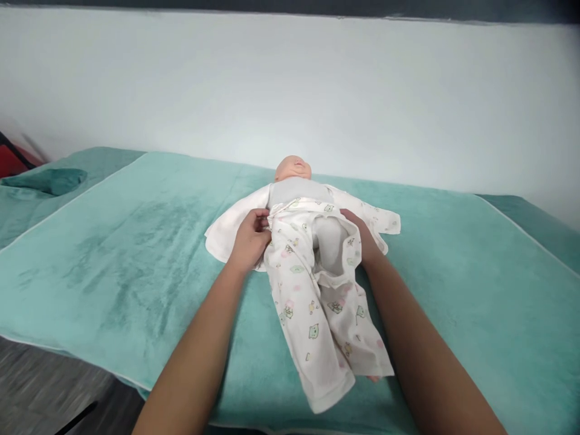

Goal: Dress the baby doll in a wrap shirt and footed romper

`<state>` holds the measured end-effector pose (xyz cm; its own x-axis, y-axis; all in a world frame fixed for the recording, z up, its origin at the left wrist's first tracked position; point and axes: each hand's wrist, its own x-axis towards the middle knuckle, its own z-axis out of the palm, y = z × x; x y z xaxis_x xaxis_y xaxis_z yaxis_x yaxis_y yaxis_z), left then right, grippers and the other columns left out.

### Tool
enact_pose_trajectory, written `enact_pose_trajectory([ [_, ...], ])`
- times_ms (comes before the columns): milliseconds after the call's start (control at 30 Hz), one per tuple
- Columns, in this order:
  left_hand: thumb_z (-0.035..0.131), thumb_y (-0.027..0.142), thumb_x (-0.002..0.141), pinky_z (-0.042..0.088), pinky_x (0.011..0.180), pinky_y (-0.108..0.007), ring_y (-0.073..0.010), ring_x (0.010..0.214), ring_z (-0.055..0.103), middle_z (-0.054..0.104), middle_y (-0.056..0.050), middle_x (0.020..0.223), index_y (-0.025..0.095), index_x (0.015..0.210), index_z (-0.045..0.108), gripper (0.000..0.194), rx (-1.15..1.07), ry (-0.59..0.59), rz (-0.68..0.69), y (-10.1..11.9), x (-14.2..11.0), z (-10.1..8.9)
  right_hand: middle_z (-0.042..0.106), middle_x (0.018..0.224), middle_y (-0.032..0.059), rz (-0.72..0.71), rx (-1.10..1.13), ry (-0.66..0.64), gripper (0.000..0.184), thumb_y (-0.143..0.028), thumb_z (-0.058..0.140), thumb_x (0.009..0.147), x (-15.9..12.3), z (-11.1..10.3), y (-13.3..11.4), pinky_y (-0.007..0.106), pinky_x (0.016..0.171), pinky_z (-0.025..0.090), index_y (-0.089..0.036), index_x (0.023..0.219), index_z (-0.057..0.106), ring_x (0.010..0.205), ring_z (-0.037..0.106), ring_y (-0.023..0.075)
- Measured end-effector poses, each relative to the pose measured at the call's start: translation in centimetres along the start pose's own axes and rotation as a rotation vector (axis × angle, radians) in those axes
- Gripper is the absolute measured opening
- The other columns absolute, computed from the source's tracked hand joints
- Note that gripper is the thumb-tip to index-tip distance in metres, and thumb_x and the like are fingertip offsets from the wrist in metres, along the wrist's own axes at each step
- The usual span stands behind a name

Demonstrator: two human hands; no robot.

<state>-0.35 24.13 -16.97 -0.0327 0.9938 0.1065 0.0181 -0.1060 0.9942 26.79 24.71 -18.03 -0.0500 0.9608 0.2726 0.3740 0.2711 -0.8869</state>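
Observation:
A baby doll (293, 168) lies on its back, head away from me. White baby pants (296, 272) printed with small green bears cover its legs, the waistband up on the grey torso. An opening in the pants bares grey body at the crotch and thigh. My left hand (251, 237) pinches the pants' edge at the left hip, thumb and fingers closed. On the other side, my right hand (362, 235) grips the waistband's right side; most of its fingers are hidden by cloth. Beneath the doll, a white baby shirt (233, 226) is spread open, its right sleeve stretched outward.
A green plush cover (136, 272) lies over the bed or table, with a pale seam at each side. Behind it rises a white wall (290, 84). At the far left are a folded bit of green cloth (49, 180) and a red object (11, 162). Dark floor shows lower left.

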Motion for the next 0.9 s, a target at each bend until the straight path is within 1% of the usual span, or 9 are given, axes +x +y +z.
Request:
enact_pose_trajectory([
  [133, 0.065, 0.021, 0.076, 0.050, 0.078, -0.027, -0.0158, 0.082, 0.060, 0.065, 0.000, 0.085, 0.022, 0.098, 0.070, 0.022, -0.047, 0.038, 0.094, 0.8, -0.1, 0.0, 0.070, 0.104, 0.0041, -0.006, 0.074, 0.182, 0.027, -0.041, 0.063, 0.083, 0.3, 0.4, -0.5, 0.040, 0.095, 0.048, -0.025, 0.104, 0.068, 0.099, 0.064, 0.0232],
  [200, 0.068, 0.029, 0.080, 0.050, 0.088, -0.028, -0.0179, 0.095, 0.061, 0.067, -0.003, 0.098, 0.022, 0.095, 0.072, 0.017, 0.030, 0.034, 0.181, 1.4, -0.2, 0.2, 0.070, 0.103, 0.0031, -0.034, 0.066, 0.196, 0.022, -0.039, 0.062, 0.084, 0.6, 0.6, -1.1, 0.038, 0.096, 0.046, -0.025, 0.098, 0.069, 0.101, 0.062, 0.0217],
  [300, 0.067, 0.032, 0.083, 0.049, 0.093, -0.028, -0.0197, 0.108, 0.059, 0.064, -0.005, 0.113, 0.022, 0.094, 0.073, 0.016, 0.164, 0.081, 0.301, 1.6, -0.1, 0.6, 0.069, 0.102, 0.0026, -0.063, 0.070, 0.179, 0.017, -0.038, 0.066, 0.082, 1.2, 0.9, -2.1, 0.036, 0.098, 0.045, -0.024, 0.090, 0.069, 0.103, 0.061, 0.0212],
  [400, 0.063, 0.031, 0.088, 0.048, 0.094, -0.029, -0.0197, 0.110, 0.059, 0.064, -0.006, 0.114, 0.022, 0.095, 0.073, 0.015, 0.214, 0.102, 0.364, 1.4, 0.3, 0.9, 0.068, 0.104, 0.0032, -0.060, 0.106, 0.113, 0.017, -0.039, 0.069, 0.079, 1.7, 0.7, -2.9, 0.036, 0.099, 0.044, -0.023, 0.084, 0.067, 0.104, 0.060, 0.0217],
  [567, 0.063, 0.033, 0.088, 0.048, 0.090, -0.029, -0.0202, 0.109, 0.060, 0.065, -0.006, 0.115, 0.022, 0.097, 0.073, 0.017, 0.267, -0.013, 0.443, 1.4, 0.9, 0.8, 0.062, 0.113, 0.0034, -0.075, 0.013, -0.179, 0.021, -0.042, 0.073, 0.078, 3.1, -1.1, -3.7, 0.036, 0.099, 0.042, -0.023, 0.084, 0.066, 0.108, 0.058, 0.0222],
  [633, 0.064, 0.034, 0.088, 0.047, 0.088, -0.029, -0.0205, 0.107, 0.061, 0.066, -0.006, 0.113, 0.022, 0.095, 0.072, 0.017, 0.295, -0.032, 0.454, 1.6, 1.0, 0.7, 0.059, 0.120, 0.0043, -0.107, -0.066, -0.272, 0.023, -0.044, 0.074, 0.077, 3.7, -1.5, -4.0, 0.036, 0.097, 0.043, -0.023, 0.082, 0.064, 0.111, 0.057, 0.0233],
  [700, 0.060, 0.034, 0.090, 0.046, 0.087, -0.029, -0.0200, 0.100, 0.061, 0.069, -0.005, 0.105, 0.022, 0.091, 0.070, 0.016, 0.326, -0.010, 0.428, 1.8, 1.1, 0.7, 0.058, 0.121, 0.0054, -0.155, -0.119, -0.295, 0.024, -0.044, 0.071, 0.079, 4.1, -1.5, -4.2, 0.037, 0.097, 0.043, -0.023, 0.078, 0.061, 0.112, 0.056, 0.0239],
  [800, 0.053, 0.033, 0.093, 0.044, 0.079, -0.029, -0.0182, 0.085, 0.059, 0.068, -0.001, 0.087, 0.021, 0.086, 0.065, 0.018, 0.352, 0.057, 0.324, 2.0, 1.5, 0.9, 0.058, 0.123, 0.0061, -0.201, -0.145, -0.204, 0.022, -0.041, 0.063, 0.084, 4.6, -0.6, -4.4, 0.037, 0.096, 0.043, -0.022, 0.076, 0.056, 0.110, 0.057, 0.0225],
  [900, 0.049, 0.033, 0.095, 0.040, 0.074, -0.028, -0.0173, 0.077, 0.054, 0.063, 0.001, 0.077, 0.022, 0.084, 0.061, 0.019, 0.366, 0.108, 0.265, 1.9, 2.7, 1.3, 0.060, 0.125, 0.0068, -0.188, -0.202, -0.121, 0.022, -0.040, 0.059, 0.087, 5.5, 0.1, -4.7, 0.038, 0.092, 0.043, -0.022, 0.076, 0.052, 0.104, 0.057, 0.0221],
])
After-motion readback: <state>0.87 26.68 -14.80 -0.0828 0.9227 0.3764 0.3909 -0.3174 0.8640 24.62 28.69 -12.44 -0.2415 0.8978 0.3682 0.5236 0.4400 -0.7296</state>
